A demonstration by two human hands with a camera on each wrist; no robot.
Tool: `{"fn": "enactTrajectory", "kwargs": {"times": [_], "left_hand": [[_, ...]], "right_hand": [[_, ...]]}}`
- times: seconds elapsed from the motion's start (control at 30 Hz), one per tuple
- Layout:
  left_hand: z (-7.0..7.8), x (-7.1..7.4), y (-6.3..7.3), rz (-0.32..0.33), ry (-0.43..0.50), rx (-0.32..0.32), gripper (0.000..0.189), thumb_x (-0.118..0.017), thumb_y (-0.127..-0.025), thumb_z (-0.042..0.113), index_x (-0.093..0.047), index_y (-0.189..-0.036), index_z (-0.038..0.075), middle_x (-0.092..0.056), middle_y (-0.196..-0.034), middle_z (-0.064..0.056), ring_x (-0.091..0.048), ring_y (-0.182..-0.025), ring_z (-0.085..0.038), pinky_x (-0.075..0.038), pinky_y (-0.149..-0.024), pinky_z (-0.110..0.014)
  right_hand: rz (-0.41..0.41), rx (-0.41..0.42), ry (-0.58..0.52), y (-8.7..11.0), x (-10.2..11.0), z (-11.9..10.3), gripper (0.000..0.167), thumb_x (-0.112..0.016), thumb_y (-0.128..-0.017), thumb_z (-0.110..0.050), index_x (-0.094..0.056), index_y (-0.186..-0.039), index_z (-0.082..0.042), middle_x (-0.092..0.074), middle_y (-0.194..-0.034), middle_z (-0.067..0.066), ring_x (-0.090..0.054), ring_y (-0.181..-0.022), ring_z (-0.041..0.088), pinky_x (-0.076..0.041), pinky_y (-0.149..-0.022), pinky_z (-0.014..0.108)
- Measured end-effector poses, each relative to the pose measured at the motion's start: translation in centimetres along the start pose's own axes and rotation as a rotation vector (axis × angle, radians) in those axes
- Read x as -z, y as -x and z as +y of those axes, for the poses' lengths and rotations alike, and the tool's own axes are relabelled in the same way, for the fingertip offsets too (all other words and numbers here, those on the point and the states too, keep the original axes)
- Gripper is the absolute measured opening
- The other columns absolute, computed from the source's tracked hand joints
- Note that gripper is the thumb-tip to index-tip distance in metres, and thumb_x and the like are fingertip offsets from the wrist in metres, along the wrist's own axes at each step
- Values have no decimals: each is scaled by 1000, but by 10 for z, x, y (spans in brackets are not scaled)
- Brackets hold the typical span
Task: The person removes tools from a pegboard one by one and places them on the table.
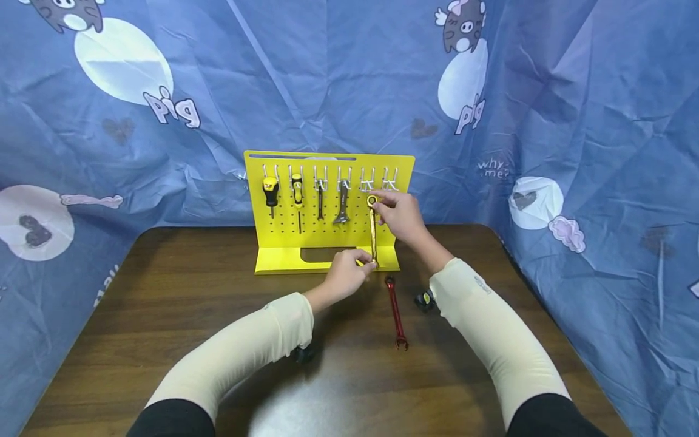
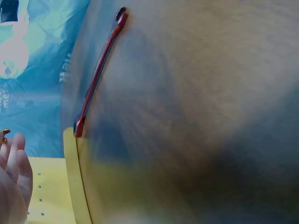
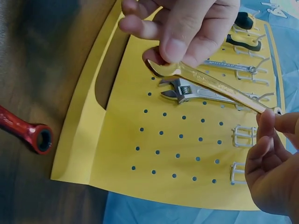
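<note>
Nearby, has a red wrench (image 1: 395, 311) on the counter (image 1: 180, 273). Just beyond, pinches the lower end of a gold wrench (image 1: 373, 233) between fingers of the left hand (image 1: 348, 274), its ring end between those of the right hand (image 1: 405, 217), before a yellow pegboard (image 1: 327, 235) hung with screwdrivers (image 1: 270, 192). Farther back, faces a blue curtain (image 1: 327, 91).

Operator: Which items are obscured in the head view?
Technician: The left hand (image 1: 347, 274) partly covers the lower end of the gold wrench (image 1: 374, 230); the right sleeve (image 1: 494, 331) partly hides a dark object (image 1: 423, 300).
Operator: Which are cropped or blurred?
Technician: Right wrist view: red wrench (image 3: 21, 127), cut by left edge. Left wrist view: table (image 2: 210, 88), blurred.
</note>
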State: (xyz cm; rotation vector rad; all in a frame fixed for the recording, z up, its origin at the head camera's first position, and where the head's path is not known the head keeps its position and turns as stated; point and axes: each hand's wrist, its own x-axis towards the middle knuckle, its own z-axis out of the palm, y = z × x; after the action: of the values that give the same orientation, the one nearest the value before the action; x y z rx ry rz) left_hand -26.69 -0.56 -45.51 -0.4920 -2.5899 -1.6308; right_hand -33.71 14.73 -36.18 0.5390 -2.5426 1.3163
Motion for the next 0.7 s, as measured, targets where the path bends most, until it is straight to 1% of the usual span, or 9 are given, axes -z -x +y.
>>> {"fn": "enactTrajectory", "kwargs": {"times": [0.07, 0.13, 0.2, 0.27, 0.33, 0.43, 0.5, 0.6, 0.7], "left_hand": [[0, -1, 6, -31, 14, 2, 8, -70, -94, 9, -72, -94, 1, -72, -80, -15, -69, -63, -19, -49, -56, -24], [-1, -3, 13, -66, 13, 7, 7, -71, -94, 9, -72, -93, 1, -72, -79, -13, -68, -61, -17, -49, -55, -24], [-2, -5, 21, -102, 5, 7, 6, -71, -93, 7, -71, -91, 2, -71, -77, -10, -67, -58, -16, -50, -54, -24], [-2, -8, 29, -143, -3, 12, 6, -71, -92, 7, -71, -88, 2, -72, -77, -11, -66, -55, -16, -49, -52, -23], [-4, -11, 37, -183, -26, 14, 9, -72, -91, 8, -70, -84, 4, -71, -75, -10, -62, -52, -10, -48, -51, -23], [-6, -17, 47, -245, -56, 18, 14, -73, -91, 11, -69, -77, 7, -71, -71, -9, -59, -51, -7, -46, -49, -22], [-8, -20, 52, -272, -95, 11, 18, -74, -90, 14, -69, -73, 10, -68, -66, -2, -56, -51, -4, -44, -49, -21], [-10, -24, 57, -287, -163, 2, 20, -76, -88, 18, -68, -70, 13, -63, -61, 7, -53, -52, -3, -42, -50, -21], [-12, -28, 62, -286, -240, 11, 24, -79, -85, 22, -67, -66, 16, -55, -56, 13, -49, -53, -4, -41, -51, -22]], "right_hand": [[-31, -32, -18, 4, 1, 1, 28, -67, -97, -7, -72, -124, -8, -75, -86, 10, -65, -57, 28, -36, -43, 24], [-67, -81, -36, 9, 0, 5, 28, -67, -96, -7, -72, -123, -7, -75, -88, 11, -66, -59, 29, -38, -44, 23], [-106, -129, -48, 14, -2, 10, 27, -68, -95, -7, -73, -122, -5, -75, -88, 12, -65, -59, 26, -40, -46, 24], [-148, -184, -69, 20, -4, 18, 28, -68, -94, -7, -73, -121, -4, -75, -89, 13, -65, -63, 25, -44, -50, 25], [-191, -230, -80, 26, -8, 28, 29, -68, -93, -7, -72, -121, -3, -75, -89, 12, -65, -65, 18, -47, -54, 25], [-241, -318, -102, 37, -13, 46, 29, -68, -92, -7, -73, -121, -3, -75, -87, 10, -56, -58, 10, -44, -51, 22], [-264, -377, -121, 44, -16, 55, 28, -68, -92, -7, -73, -120, -4, -75, -86, 9, -50, -53, 8, -38, -47, 22], [-285, -450, -164, 54, -20, 64, 28, -68, -92, -7, -73, -120, -3, -75, -84, 8, -46, -51, 9, -30, -43, 22], [-309, -475, -192, 61, -25, 70, 29, -68, -92, -7, -72, -120, -1, -75, -84, 11, -48, -51, 9, -28, -42, 22]]}}
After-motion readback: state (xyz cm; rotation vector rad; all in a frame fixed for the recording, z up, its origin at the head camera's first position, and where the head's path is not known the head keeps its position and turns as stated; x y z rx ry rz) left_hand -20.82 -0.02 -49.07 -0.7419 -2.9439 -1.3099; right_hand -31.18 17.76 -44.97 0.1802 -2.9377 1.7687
